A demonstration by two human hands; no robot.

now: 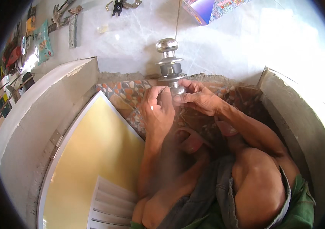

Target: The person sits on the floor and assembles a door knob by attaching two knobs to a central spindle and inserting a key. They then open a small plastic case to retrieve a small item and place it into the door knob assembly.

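Grey shorts point(223, 187) and a bent knee point(260, 187) are seen nearest; legs are folded, presumably so both hands can be worked low and close. To the left, a yellow door point(93, 133) with white slats point(111, 202) is stood beside the left wall point(29, 114); a hinge point(55, 139) is seen on the wall there, so its position is probably set by that. Sandals point(193, 143) are planted on the mosaic floor point(122, 93).

Further out: knob set point(170, 69) is held mid-view at the step edge, long axis pointed away, far knob point(166, 45) toward the white tile point(216, 49). Near knob point(177, 91) is pinched by the right hand point(204, 100), thumb against fingers, likely to steady the stack from one end. Left hand point(158, 108) is brought to that knob's other side, fingers curled; whether anything is gripped can't be told, tips hidden. Whether weight is taken by the tile can't be told either.

Beyond: hammer point(57, 15), metal bar point(72, 31) and teal packet point(44, 42) are laid off left, black bracket point(118, 7) and printed box point(208, 11) ahead, apparently parked out of the hands' way.
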